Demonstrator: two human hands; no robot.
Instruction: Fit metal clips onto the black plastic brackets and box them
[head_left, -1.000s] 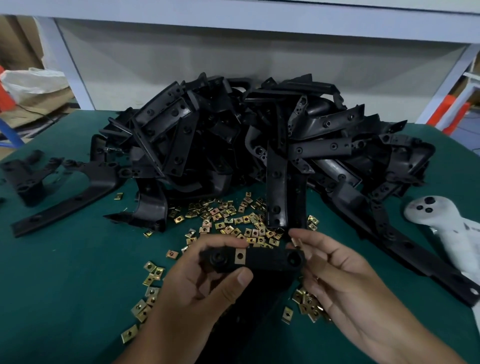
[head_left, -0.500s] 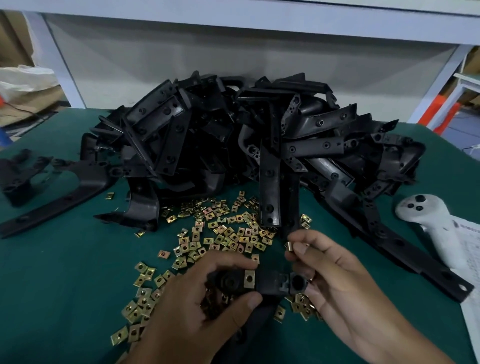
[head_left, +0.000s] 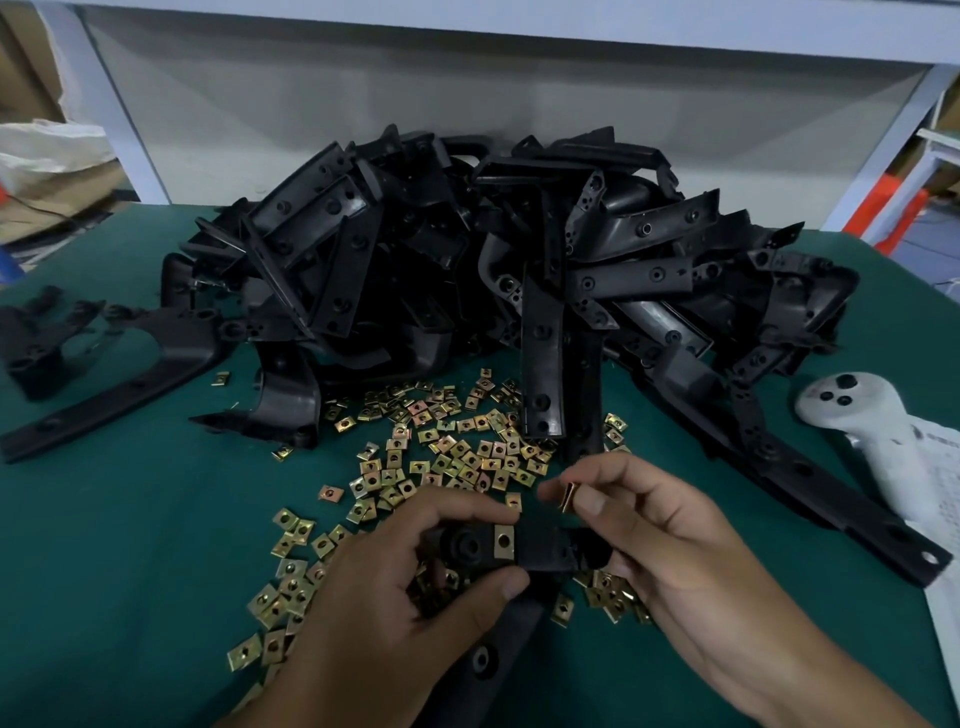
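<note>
Between both hands: left hand (head_left: 395, 587) grips bracket (head_left: 540, 548), right hand (head_left: 670, 551) pinches clip (head_left: 569, 496).

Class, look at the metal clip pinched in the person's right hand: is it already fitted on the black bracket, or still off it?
Off: the clip sits between right hand fingertips, above the bracket.

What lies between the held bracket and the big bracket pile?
Head view: loose metal clips scattered on the green table, between the bracket and the pile.

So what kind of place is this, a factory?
Probably a small factory workbench. A big heap of black brackets and scattered metal clips lie on a green table, and the hands are fitting them together.
</note>
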